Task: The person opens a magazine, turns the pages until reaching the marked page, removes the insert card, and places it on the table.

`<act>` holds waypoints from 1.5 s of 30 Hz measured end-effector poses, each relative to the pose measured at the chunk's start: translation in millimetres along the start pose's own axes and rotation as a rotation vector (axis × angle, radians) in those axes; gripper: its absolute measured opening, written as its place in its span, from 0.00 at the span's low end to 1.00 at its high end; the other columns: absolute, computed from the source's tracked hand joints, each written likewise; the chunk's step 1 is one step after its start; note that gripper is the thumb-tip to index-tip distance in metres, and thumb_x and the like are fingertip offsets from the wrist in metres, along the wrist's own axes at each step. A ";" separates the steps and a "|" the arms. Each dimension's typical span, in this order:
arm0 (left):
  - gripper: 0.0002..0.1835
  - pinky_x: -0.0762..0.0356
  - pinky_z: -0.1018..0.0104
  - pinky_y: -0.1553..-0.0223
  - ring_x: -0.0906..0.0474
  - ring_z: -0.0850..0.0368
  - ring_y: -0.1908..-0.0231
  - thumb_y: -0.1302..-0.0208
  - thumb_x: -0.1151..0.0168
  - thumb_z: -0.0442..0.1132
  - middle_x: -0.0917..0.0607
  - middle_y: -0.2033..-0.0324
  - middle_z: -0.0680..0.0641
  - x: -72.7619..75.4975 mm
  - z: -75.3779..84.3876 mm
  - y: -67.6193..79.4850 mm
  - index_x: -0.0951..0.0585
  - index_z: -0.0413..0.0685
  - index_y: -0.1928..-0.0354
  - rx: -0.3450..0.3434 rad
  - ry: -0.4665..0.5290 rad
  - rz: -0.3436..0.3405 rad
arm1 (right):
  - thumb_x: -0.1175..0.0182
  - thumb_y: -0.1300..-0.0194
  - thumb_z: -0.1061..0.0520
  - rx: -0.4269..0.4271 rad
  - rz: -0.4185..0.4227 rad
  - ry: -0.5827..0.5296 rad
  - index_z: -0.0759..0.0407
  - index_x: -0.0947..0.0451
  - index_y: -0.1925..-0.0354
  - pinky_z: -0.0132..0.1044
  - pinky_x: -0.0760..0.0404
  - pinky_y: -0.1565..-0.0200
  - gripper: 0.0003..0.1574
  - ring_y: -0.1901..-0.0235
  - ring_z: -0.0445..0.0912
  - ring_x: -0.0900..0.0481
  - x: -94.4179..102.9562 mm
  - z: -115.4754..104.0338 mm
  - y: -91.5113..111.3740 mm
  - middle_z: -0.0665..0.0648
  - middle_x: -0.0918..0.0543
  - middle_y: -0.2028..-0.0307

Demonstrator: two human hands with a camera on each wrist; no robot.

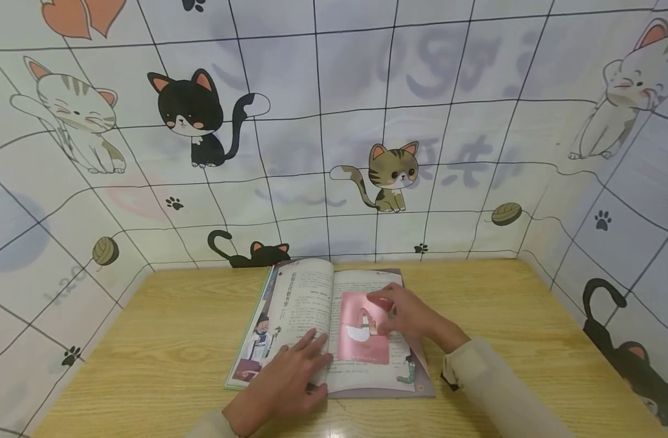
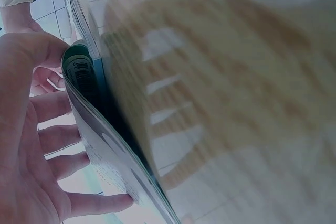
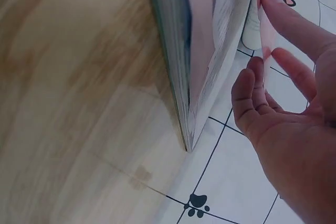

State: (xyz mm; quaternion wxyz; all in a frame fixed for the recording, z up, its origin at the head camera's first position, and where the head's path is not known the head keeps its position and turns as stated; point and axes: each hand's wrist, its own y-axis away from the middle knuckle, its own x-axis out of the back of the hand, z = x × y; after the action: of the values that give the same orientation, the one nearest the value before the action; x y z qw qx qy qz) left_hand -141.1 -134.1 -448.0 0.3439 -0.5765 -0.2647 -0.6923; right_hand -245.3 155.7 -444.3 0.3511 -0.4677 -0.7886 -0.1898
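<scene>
An open magazine-like book [image 1: 306,286] lies on the table, showing printed text on both pages and a cartoon figure on the left one. My left hand [image 1: 287,380] rests on the lower left page with its fingers spread toward the fold. The left wrist view shows the same fingers [image 2: 100,203] stretched out along the page. A pink card [image 1: 361,350] with a pale picture lies over the right page. My right hand [image 1: 410,310] pinches this card at its upper right edge; in the right wrist view the card [image 3: 268,30] stands between thumb and fingers.
The wooden table [image 1: 175,328] extends around the book on both sides. Behind it and along the sides hangs a white gridded wall covering [image 1: 290,201] with cartoon cats, paw prints and yarn balls. A dark item [image 1: 449,377] shows at the right sleeve's cuff.
</scene>
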 end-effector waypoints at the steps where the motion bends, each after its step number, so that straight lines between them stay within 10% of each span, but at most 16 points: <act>1: 0.24 0.25 0.33 0.50 0.38 0.41 0.29 0.36 0.43 0.53 0.30 0.30 0.47 -0.2 -0.2 0.1 0.20 0.57 0.39 0.000 -0.002 0.000 | 0.22 0.51 0.61 0.011 -0.005 -0.021 0.58 0.23 0.37 0.40 0.21 0.55 0.42 0.56 0.47 0.24 0.1 0.9 0.2 0.55 0.23 0.48; 27: 0.24 0.26 0.34 0.48 0.39 0.42 0.28 0.36 0.43 0.53 0.31 0.29 0.47 -1.2 -1.6 3.8 0.20 0.57 0.39 -0.003 -0.003 0.025 | 0.41 0.33 0.68 0.028 0.003 -0.371 0.65 0.30 0.32 0.39 0.18 0.54 0.31 0.54 0.55 0.20 48.3 5.3 28.1 0.69 0.32 0.33; 40: 0.24 0.26 0.33 0.48 0.39 0.43 0.28 0.36 0.43 0.53 0.30 0.30 0.47 -0.4 -2.1 3.1 0.19 0.57 0.39 0.002 0.001 0.015 | 0.41 0.31 0.64 0.012 0.140 -0.232 0.63 0.32 0.31 0.26 0.25 0.48 0.32 0.38 0.61 0.29 104.0 27.0 69.6 0.67 0.34 0.31; 45: 0.24 0.26 0.33 0.48 0.39 0.43 0.28 0.36 0.43 0.53 0.30 0.30 0.47 0.1 -1.7 3.3 0.19 0.57 0.40 0.003 -0.002 0.019 | 0.41 0.30 0.62 0.001 0.168 -0.170 0.63 0.33 0.30 0.21 0.28 0.47 0.32 0.36 0.49 0.30 116.9 36.2 82.6 0.66 0.33 0.30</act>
State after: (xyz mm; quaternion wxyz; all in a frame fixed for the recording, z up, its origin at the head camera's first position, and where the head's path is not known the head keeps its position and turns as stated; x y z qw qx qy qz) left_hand -139.6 -137.5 -448.3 0.3510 -0.5792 -0.2606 -0.6881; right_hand -224.0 289.6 -385.9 0.2977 -0.5463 -0.7738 -0.1192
